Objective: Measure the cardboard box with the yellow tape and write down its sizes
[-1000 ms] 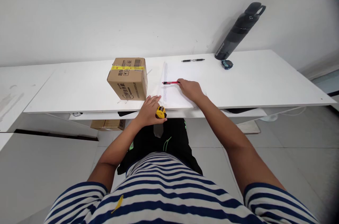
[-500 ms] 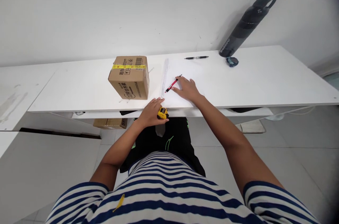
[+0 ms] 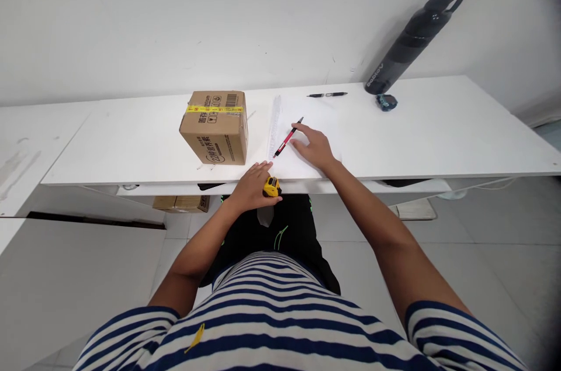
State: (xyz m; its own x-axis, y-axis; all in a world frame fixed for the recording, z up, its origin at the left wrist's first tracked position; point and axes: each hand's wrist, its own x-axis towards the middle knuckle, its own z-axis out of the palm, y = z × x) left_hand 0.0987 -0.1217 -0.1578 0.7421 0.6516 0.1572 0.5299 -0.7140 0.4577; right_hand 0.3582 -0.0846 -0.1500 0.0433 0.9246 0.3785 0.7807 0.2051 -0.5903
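My left hand (image 3: pixel 253 187) is closed around a yellow and black tape measure (image 3: pixel 272 187) at the table's front edge, with its fingertips on the lower left of a white spiral-edged notepad (image 3: pixel 315 120). My right hand (image 3: pixel 313 148) is over the pad, its fingers at a red and black pen (image 3: pixel 288 138). The index finger touches the pen's upper part, while the thumb shows a little apart from it. The pen slants, one end beside the left fingertips. A brown cardboard box (image 3: pixel 214 128) with a yellow measuring strip across its top stands left of the pad.
A black pen (image 3: pixel 326 94) lies behind the pad on the white table (image 3: pixel 438 137). Farther right stand a tall dark bottle (image 3: pixel 409 44) and a small dark blue object (image 3: pixel 387 103). The wall (image 3: pixel 175 20) rises behind. Under the table, more cardboard (image 3: pixel 179 204) shows.
The red pen has turned slightly steeper, and my right thumb has drawn back from it. My left hand keeps the tape measure in nearly the same place.
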